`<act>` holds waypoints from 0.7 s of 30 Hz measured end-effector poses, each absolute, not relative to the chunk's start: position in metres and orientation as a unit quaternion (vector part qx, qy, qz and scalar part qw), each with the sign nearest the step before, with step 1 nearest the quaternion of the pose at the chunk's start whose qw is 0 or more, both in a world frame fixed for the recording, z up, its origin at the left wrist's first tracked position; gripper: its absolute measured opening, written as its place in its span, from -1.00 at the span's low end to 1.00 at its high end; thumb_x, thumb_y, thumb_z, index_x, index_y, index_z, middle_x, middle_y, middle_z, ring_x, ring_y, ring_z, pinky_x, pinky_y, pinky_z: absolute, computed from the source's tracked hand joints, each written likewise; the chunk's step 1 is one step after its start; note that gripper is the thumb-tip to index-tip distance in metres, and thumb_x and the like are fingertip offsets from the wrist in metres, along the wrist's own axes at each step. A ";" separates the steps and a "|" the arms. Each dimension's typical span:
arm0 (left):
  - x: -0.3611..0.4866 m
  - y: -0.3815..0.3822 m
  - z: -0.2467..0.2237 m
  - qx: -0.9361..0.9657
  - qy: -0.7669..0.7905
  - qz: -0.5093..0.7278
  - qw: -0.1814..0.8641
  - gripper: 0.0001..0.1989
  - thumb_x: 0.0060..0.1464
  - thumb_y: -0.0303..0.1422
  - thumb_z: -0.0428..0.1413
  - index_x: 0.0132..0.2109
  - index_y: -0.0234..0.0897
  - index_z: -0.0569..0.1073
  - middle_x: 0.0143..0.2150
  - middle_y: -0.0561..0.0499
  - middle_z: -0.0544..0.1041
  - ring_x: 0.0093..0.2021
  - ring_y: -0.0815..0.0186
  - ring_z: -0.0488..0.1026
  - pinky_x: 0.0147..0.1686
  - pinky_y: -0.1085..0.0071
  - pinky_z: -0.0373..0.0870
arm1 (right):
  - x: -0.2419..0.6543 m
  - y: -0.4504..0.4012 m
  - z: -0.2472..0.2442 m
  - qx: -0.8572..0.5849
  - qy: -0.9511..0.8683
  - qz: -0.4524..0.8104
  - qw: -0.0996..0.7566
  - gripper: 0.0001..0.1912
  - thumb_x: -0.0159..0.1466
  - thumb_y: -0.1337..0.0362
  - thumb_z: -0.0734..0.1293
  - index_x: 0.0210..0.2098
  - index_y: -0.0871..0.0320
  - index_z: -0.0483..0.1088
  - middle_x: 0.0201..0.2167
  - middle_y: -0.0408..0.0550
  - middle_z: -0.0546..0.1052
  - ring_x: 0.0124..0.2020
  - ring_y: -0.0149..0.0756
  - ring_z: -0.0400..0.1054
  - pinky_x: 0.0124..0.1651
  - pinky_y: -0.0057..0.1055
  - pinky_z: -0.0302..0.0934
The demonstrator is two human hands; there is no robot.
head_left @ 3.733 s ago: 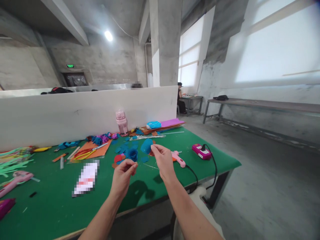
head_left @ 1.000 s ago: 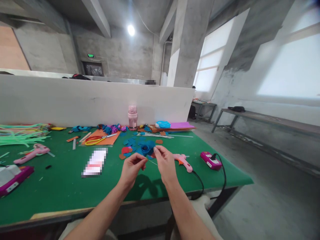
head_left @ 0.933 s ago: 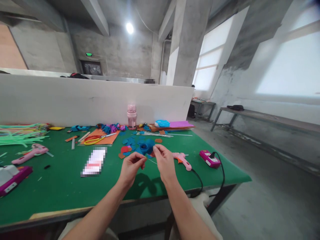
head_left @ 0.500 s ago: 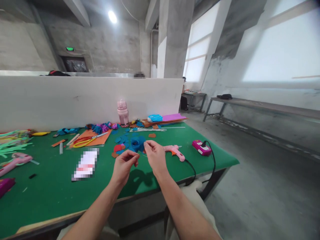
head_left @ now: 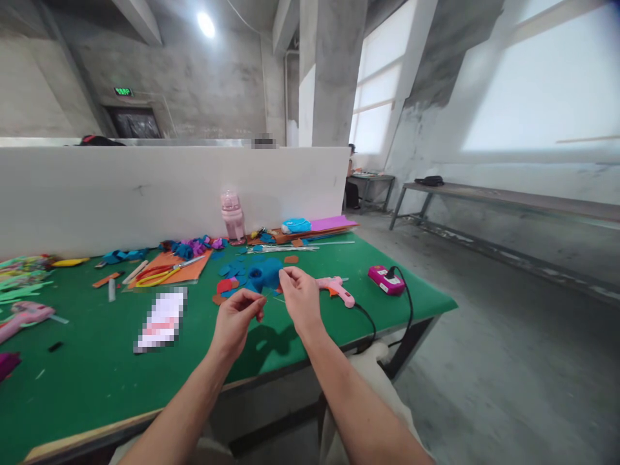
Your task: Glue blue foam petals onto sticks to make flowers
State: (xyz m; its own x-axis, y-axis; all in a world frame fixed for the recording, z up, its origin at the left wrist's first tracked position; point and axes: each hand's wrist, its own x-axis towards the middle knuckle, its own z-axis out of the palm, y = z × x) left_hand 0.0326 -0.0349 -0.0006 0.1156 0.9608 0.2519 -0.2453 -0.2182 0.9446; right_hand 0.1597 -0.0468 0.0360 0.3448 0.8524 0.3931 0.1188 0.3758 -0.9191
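Note:
My right hand (head_left: 301, 298) is closed in a pinch at the edge of a blue felt petal (head_left: 272, 274). Beside that petal is a rolled blue felt flower (head_left: 255, 276) with a dark hollow centre; whether the two are joined I cannot tell. My left hand (head_left: 238, 316) is closed too, thumb against forefinger, and whatever is between them is too small to make out. A faint thin line shows between the hands. Loose blue petals (head_left: 231, 267) and a red felt piece (head_left: 227, 285) lie behind my left hand. Right of my right hand lies a pink glue gun (head_left: 338, 290).
A magenta power box (head_left: 386, 280) with a black cord sits near the table's right edge. Yellow-handled scissors (head_left: 159, 276) lie on orange sheets at left. A pink bottle (head_left: 233, 218) stands by the white partition (head_left: 174, 194). Another glue gun (head_left: 26, 316) lies far left.
The view has shifted slightly, so the whole scene sits a little further left. Both hands keep their pinches; the blue petal now shows wider beside the flower.

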 end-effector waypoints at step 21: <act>0.033 -0.034 -0.002 0.539 0.336 0.569 0.523 -0.85 -0.18 -0.37 0.23 -0.46 -0.33 0.41 -0.58 0.11 0.36 -0.60 0.48 0.29 -0.59 0.53 0.22 | 0.159 -0.049 0.038 -0.516 -0.552 0.228 0.614 -0.74 0.16 0.17 0.15 -0.51 0.15 0.37 -0.68 -0.20 0.35 -0.60 -0.40 0.23 -0.49 -0.51 0.09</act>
State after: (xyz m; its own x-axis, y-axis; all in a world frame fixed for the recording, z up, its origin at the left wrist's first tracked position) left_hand 0.0330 -0.0341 -0.0022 0.1282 0.9564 0.2625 -0.2320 -0.2284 0.9455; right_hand 0.1587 -0.0486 0.0377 0.2860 0.8500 0.4423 0.2888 0.3637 -0.8856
